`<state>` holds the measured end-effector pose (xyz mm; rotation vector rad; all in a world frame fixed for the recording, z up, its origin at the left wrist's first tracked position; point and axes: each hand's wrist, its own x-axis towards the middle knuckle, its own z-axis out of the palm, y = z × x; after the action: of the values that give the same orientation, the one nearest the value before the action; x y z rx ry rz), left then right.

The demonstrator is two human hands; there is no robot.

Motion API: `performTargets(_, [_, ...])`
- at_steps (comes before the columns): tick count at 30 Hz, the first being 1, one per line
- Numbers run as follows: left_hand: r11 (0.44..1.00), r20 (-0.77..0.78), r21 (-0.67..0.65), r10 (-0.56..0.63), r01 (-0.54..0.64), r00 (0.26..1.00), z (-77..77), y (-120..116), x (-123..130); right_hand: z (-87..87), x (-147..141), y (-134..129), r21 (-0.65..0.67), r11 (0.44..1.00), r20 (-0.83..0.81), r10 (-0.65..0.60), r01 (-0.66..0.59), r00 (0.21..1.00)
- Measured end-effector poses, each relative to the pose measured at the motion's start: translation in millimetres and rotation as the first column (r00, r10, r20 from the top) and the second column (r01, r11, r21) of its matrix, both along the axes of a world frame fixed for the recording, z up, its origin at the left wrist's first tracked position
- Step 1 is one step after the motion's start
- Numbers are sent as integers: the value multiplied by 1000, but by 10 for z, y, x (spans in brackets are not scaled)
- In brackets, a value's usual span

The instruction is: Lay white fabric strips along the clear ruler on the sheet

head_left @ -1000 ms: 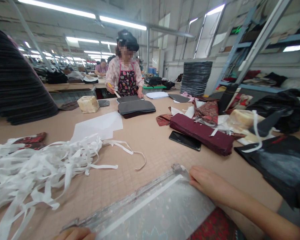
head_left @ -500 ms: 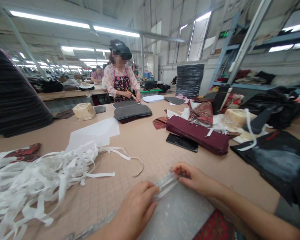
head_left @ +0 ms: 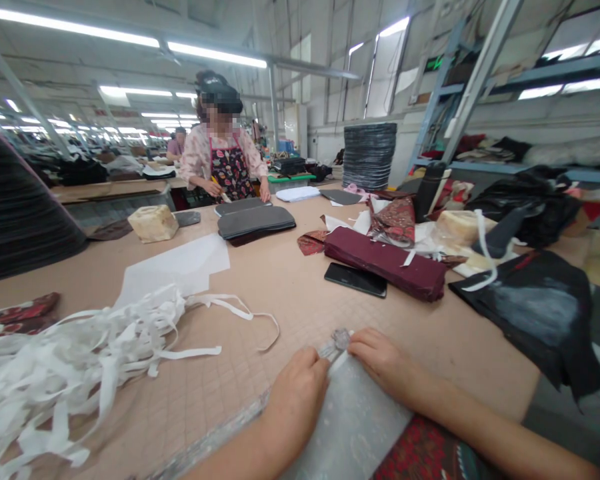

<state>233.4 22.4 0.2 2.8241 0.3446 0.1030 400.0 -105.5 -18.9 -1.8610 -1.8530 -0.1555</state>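
Leftward-sliding left hand now meets right hand, both pinching the clear zip bag at its top corner on the table; uneven pull may misalign its seal.

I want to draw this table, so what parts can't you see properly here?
- Clear plastic bag: its lower part runs off the bottom edge of the head view.
- Bag's top corner: partly covered by the left hand and right hand.
- Patterned red cloth: partly under the right forearm, cut by the edge.
- White strips: the pile runs off the left edge.
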Motion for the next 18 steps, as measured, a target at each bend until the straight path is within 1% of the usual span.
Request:
performTargets(2, [988, -30, 140, -56, 60, 998, -7, -60, 0, 36, 3, 4, -66, 998, 27, -1, 3, 1000])
performTargets(4, [953, -61, 266, -136, 148, 989, -16, -117, -1, 100, -17, 3, -126, 992, 44, -18, 23, 999])
performTargets(6, [921, -83, 336, -181, 198, 980, -24, -152, -8, 166, -58, -10, -164, 986, 83, -22, 35, 996])
performTargets(9, [922, -94, 341, -164, 186, 982, -30, -144, -53, 228, -126, -42, -199, 979, 189, 7, 32, 982])
performTargets(12, [940, -121, 302, -123, 155, 985, -26, -79, -200, 242, -165, -62, -233, 972, 264, 29, 34, 964])
performTargets(15, [962, -128, 243, -92, 121, 988, -19, 2, -489, 235, -198, -60, -257, 964, 304, 19, 62, 952])
performTargets(18, [972, -128, 224, -39, 67, 991, -16, 67, -880, 217, -240, -58, -258, 963, 356, 24, 73, 934])
